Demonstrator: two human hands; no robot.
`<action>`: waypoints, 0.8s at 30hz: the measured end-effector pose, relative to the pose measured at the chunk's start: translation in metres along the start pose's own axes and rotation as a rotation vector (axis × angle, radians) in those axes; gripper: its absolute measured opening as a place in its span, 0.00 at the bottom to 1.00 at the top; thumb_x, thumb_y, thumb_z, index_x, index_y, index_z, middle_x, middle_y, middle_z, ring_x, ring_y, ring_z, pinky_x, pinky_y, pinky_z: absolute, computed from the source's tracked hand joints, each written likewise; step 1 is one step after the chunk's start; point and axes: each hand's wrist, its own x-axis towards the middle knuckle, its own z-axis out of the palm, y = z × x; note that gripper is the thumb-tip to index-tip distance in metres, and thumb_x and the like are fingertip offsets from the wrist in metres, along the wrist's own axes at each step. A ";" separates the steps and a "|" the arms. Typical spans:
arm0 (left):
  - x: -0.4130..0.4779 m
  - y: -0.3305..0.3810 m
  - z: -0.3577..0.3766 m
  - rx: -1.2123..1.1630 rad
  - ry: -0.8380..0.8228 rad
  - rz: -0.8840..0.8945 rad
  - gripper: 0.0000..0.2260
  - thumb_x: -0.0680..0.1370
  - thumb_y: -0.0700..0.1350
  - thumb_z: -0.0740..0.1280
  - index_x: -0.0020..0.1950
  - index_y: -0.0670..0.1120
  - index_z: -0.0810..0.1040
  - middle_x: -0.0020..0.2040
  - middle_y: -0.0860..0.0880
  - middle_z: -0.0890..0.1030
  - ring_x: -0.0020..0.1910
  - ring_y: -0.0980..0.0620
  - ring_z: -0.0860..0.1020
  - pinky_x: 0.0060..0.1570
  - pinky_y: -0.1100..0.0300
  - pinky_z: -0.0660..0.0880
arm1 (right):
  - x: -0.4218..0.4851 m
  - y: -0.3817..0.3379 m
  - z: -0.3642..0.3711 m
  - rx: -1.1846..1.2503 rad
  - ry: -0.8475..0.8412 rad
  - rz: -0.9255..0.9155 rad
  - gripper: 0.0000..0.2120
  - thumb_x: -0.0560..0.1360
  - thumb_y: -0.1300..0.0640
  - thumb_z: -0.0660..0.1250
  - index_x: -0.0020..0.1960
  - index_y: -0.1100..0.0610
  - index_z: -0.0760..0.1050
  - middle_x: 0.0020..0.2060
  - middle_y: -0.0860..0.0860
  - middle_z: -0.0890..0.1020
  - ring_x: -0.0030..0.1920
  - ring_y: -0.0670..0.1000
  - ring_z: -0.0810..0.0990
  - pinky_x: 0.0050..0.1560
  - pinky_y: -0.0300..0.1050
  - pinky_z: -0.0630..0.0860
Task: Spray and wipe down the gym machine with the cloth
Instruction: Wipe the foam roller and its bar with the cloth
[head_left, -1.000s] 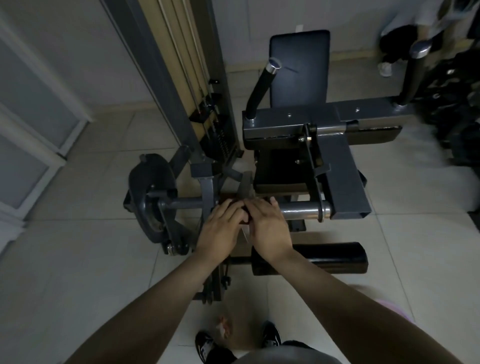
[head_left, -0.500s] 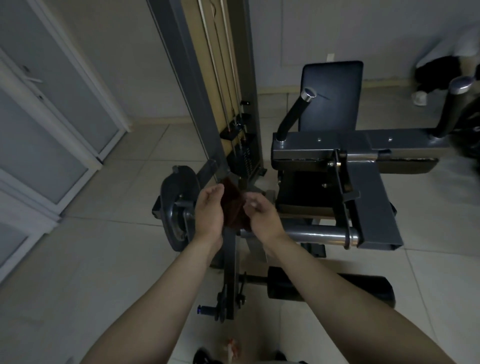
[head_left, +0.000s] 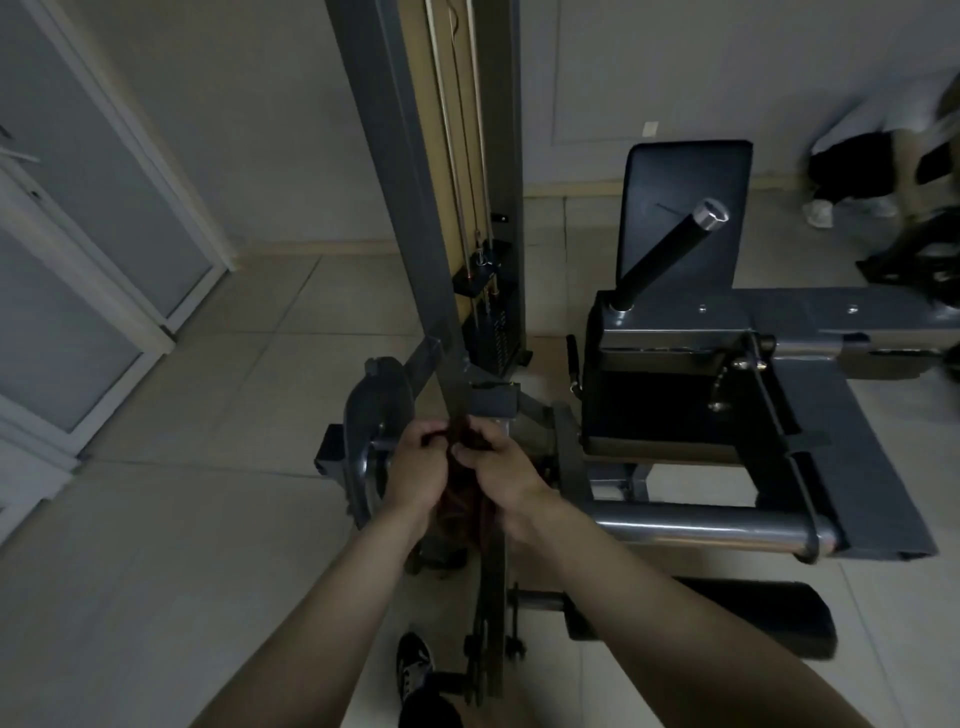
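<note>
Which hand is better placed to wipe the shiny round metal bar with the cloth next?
Probably the right hand. Both hands hold the dark reddish cloth, but the shiny round metal bar runs out on its side, while the left hand is beside the grey round metal disc.

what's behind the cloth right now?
The cloth, held by left hand and right hand, hangs before the machine's grey lever arm. The round cam plate shows beside it. The pivot joint is covered.
</note>
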 end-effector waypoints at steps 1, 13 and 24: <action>0.020 -0.004 -0.010 0.203 -0.023 0.096 0.08 0.83 0.42 0.60 0.56 0.54 0.76 0.59 0.47 0.79 0.56 0.49 0.79 0.58 0.50 0.77 | 0.017 0.001 0.009 -0.026 0.081 0.004 0.13 0.82 0.64 0.62 0.61 0.52 0.79 0.51 0.53 0.85 0.53 0.55 0.83 0.46 0.43 0.81; 0.150 -0.023 -0.031 0.291 -0.416 -0.117 0.12 0.86 0.46 0.58 0.68 0.49 0.74 0.59 0.46 0.80 0.51 0.51 0.79 0.43 0.61 0.74 | 0.127 -0.031 0.031 -0.135 0.621 0.132 0.06 0.77 0.57 0.66 0.50 0.56 0.81 0.48 0.58 0.84 0.50 0.59 0.82 0.49 0.50 0.80; 0.196 -0.015 0.030 0.298 -0.450 -0.201 0.19 0.85 0.46 0.60 0.76 0.48 0.68 0.61 0.50 0.77 0.60 0.49 0.75 0.65 0.53 0.71 | 0.194 -0.030 -0.034 -0.910 0.584 -0.258 0.12 0.81 0.61 0.63 0.61 0.53 0.79 0.61 0.55 0.74 0.59 0.55 0.76 0.60 0.46 0.74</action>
